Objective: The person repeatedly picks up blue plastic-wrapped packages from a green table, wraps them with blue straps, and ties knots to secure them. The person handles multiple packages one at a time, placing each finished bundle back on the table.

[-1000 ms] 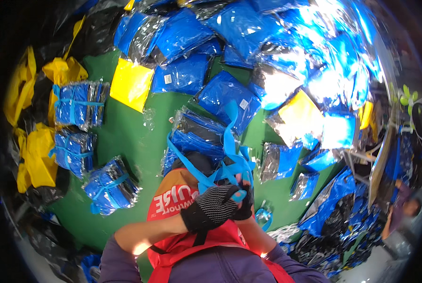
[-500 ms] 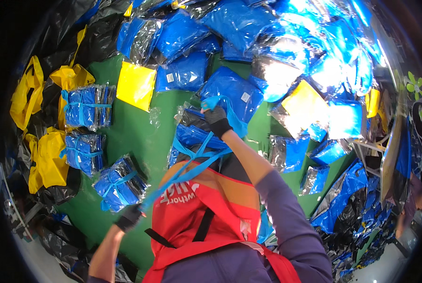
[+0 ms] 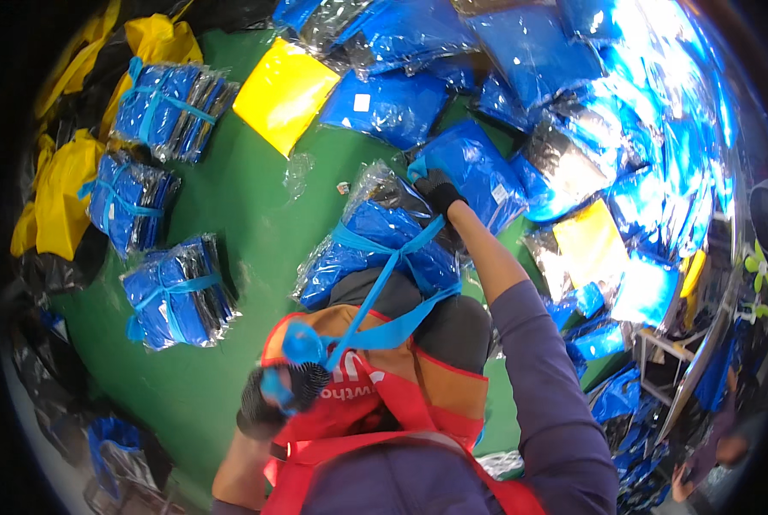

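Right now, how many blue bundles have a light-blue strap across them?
4: upper bundle, middle bundle and lower bundle at left, plus the center bundle near mid-picture. Others may be hidden.

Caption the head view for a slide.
Gloved left hand and gloved right hand holding a blue strap crossed over a plastic-wrapped bundle.

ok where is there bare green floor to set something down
The widest bare patch of green floor lies between the left-side tied bundles and the middle bundle, below the yellow packet. Another lies left of the left hand, below the lowest tied bundle. The upper right is crowded with overlapping blue packets.
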The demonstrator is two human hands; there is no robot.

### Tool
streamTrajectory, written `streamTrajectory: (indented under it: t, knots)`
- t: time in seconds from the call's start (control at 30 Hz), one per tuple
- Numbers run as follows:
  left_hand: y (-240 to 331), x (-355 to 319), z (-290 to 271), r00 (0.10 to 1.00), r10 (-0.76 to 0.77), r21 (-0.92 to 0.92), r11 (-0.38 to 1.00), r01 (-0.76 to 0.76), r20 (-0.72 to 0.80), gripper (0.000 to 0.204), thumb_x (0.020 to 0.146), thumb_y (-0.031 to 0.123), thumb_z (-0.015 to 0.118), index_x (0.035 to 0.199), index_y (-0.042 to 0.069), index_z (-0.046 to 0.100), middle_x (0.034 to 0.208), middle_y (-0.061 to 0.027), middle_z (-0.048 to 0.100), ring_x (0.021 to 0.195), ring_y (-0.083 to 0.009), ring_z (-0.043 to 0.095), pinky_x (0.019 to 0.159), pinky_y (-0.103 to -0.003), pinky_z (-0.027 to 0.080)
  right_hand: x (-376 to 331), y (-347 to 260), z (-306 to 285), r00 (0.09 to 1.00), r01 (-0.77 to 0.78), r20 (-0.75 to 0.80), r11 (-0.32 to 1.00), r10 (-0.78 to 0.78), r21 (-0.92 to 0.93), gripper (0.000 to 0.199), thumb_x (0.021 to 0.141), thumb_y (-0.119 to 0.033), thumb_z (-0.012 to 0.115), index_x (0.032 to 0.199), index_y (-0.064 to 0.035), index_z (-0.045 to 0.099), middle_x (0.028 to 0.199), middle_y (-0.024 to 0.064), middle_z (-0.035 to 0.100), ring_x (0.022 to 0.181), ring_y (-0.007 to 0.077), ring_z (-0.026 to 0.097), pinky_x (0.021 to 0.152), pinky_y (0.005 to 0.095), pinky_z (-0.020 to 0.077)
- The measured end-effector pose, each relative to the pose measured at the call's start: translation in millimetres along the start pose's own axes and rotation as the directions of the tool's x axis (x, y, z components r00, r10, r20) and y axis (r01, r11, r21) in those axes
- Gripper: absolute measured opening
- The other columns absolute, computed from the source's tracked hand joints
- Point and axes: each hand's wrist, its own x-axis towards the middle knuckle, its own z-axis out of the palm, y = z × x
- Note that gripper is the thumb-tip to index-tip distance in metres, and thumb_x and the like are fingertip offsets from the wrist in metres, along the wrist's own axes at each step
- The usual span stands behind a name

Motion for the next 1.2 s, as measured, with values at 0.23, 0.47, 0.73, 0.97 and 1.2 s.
streamTrajectory:
  t: [0.23, 0.47, 0.73, 0.97, 1.2]
  knots:
    - [-51, 91, -25, 0.945, 0.292, 0.874, 0.486, -0.015, -0.147, 0.057, 0.080, 0.048, 0.057, 0.115, 0.002, 0.049, 0.085, -0.0216, 0.061, 0.081, -0.0379, 0.059, 0.073, -0.042, 0.047, 18, 14, 2, 0.986, 0.119, 0.153, 0.916, -0.064, -0.383, 0.041, 0.078, -0.034, 0.055, 0.106, -0.0048, 0.054, 0.112, 0.0255, 0.053, 0.101, 0.0385, 0.052, 0.086, 0.0441, 0.0419]
    - [-44, 116, -57, 0.912, 0.385, 0.958, 0.176, -0.225, 0.144, 0.040, 0.073, 0.035, 0.060, 0.103, 0.009, 0.057, 0.079, -0.0151, 0.060, 0.076, -0.0328, 0.058, 0.065, -0.042, 0.045, -127, 75, 11, 0.777, -0.626, 0.358, 0.570, 0.518, 0.533, 0.038, 0.084, -0.032, 0.052, 0.116, -0.0110, 0.054, 0.109, 0.0089, 0.059, 0.096, 0.0275, 0.056, 0.078, 0.0390, 0.0455]
    - [-18, 100, -66, 0.995, -0.020, 0.891, 0.447, -0.082, 0.101, 0.026, 0.076, 0.026, 0.056, 0.097, 0.011, 0.055, 0.086, -0.0151, 0.061, 0.080, -0.0343, 0.059, 0.069, -0.040, 0.047, -188, 86, 18, 0.571, -0.690, 0.596, -0.064, 0.565, 0.721, 0.046, 0.090, -0.045, 0.029, 0.118, -0.0175, 0.054, 0.116, 0.0042, 0.057, 0.098, 0.0199, 0.056, 0.078, 0.0405, 0.0466]
    - [-77, 151, -99, 0.920, -0.377, 0.991, -0.111, 0.069, -0.106, 0.033, 0.073, 0.024, 0.055, 0.102, 0.008, 0.053, 0.090, -0.0183, 0.062, 0.084, -0.0347, 0.059, 0.070, -0.040, 0.047, -164, 15, 8, 0.429, -0.660, 0.523, -0.139, 0.736, 0.738, 0.052, 0.088, -0.048, 0.027, 0.110, -0.0068, 0.050, 0.107, 0.0191, 0.056, 0.091, 0.0364, 0.056, 0.076, 0.0468, 0.0449]
    - [-213, 179, -161, 0.975, -0.141, 0.949, 0.242, 0.201, -0.170, 0.032, 0.084, 0.024, 0.046, 0.108, 0.006, 0.056, 0.103, -0.0126, 0.061, 0.091, -0.0272, 0.059, 0.080, -0.036, 0.048, -155, 90, 69, 0.675, -0.689, -0.263, 0.717, 0.689, 0.109, 0.050, 0.086, -0.045, 0.043, 0.072, -0.0001, 0.059, 0.065, 0.0233, 0.058, 0.058, 0.0415, 0.055, 0.052, 0.0485, 0.0385]
